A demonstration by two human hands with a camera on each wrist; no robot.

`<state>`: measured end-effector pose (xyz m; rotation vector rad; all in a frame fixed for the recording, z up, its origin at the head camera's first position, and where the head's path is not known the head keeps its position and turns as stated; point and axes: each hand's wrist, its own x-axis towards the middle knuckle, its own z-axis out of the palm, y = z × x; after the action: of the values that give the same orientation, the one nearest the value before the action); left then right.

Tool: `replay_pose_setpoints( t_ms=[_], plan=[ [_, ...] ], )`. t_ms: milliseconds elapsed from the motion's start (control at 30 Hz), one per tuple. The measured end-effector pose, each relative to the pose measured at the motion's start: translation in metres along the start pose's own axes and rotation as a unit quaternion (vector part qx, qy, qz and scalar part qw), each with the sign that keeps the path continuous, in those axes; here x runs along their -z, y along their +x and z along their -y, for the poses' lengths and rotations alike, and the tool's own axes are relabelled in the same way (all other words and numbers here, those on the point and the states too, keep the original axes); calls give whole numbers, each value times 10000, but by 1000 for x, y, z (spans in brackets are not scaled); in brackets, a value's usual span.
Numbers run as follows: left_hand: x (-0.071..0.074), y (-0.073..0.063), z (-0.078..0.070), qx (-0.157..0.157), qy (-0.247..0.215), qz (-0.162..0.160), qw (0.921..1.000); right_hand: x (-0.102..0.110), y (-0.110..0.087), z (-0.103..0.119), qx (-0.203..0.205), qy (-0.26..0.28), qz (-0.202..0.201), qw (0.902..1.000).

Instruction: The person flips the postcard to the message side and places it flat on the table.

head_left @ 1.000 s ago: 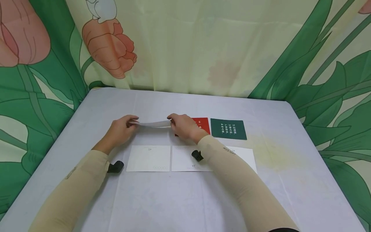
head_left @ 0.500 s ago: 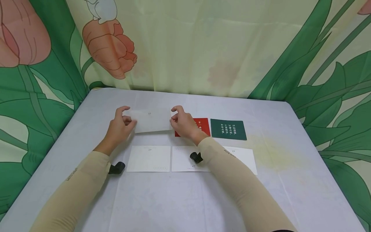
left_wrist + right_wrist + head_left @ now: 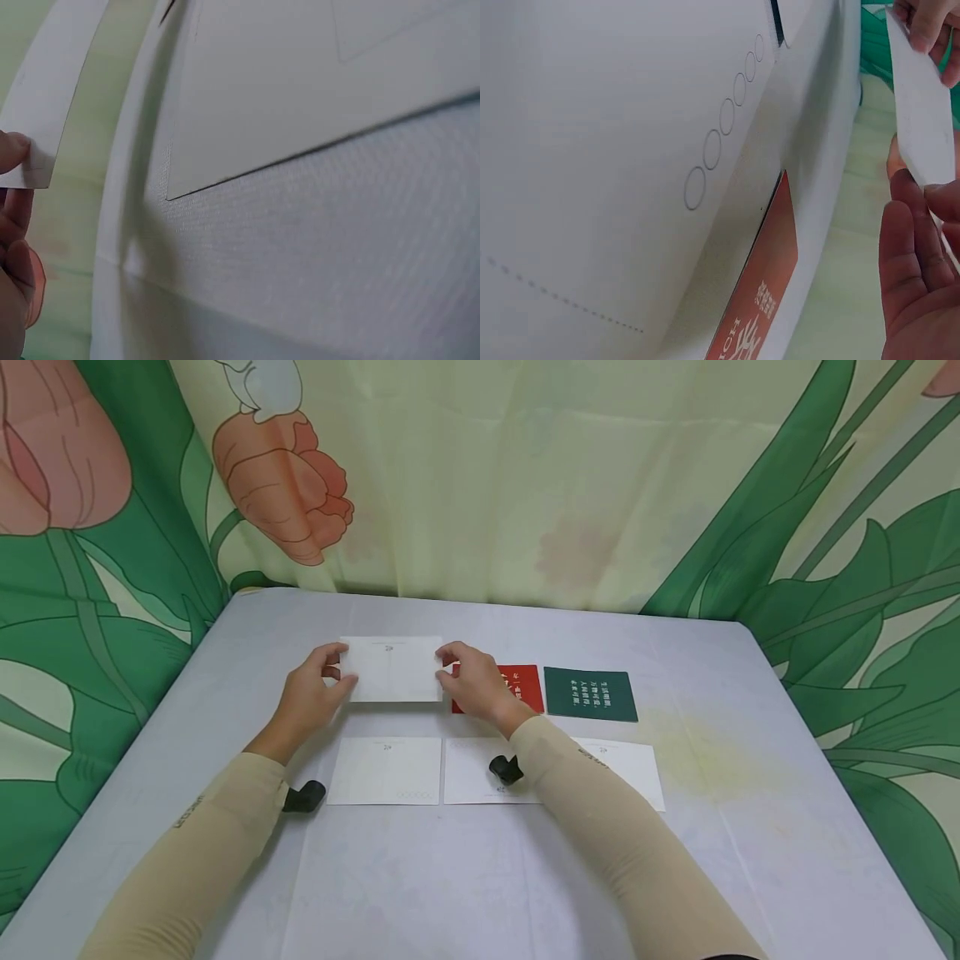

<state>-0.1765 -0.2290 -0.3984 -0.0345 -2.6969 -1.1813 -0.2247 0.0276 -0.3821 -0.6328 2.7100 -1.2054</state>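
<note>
A white postcard with small printed marks is held up between both hands, its printed side facing the head camera. My left hand pinches its left edge, thumb in front and fingers behind. My right hand pinches the right edge in the same way. In the left wrist view the thumb presses on a corner of the postcard. The right wrist view has the postcard nearly edge-on, with both hands at its ends.
Below lies a row of white cards, partly covered by the right sleeve. A red card and a dark green card lie right of the right hand. A white cloth covers the table; a patterned curtain hangs behind.
The postcard has tilted up from nearly edge-on, so its printed face now shows fully. Both hands have turned with it and kept hold of its edges. The cards on the table have not moved.
</note>
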Motion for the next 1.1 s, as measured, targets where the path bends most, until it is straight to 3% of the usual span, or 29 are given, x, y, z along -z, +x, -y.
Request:
replay_pose_setpoints(
  t_ms=[467, 867, 1100],
  plan=[
    [-2, 1, 0, 95, 351, 468, 9982, -7, 7, 1, -454, -258, 383, 9979],
    [-3, 1, 4, 613, 597, 1138, 9898, -15, 8, 1, -669, -630, 892, 9918],
    [-5, 3, 7, 515, 617, 1288, 9884, -18, 7, 2, -732, -890, 1065, 9876]
  ],
)
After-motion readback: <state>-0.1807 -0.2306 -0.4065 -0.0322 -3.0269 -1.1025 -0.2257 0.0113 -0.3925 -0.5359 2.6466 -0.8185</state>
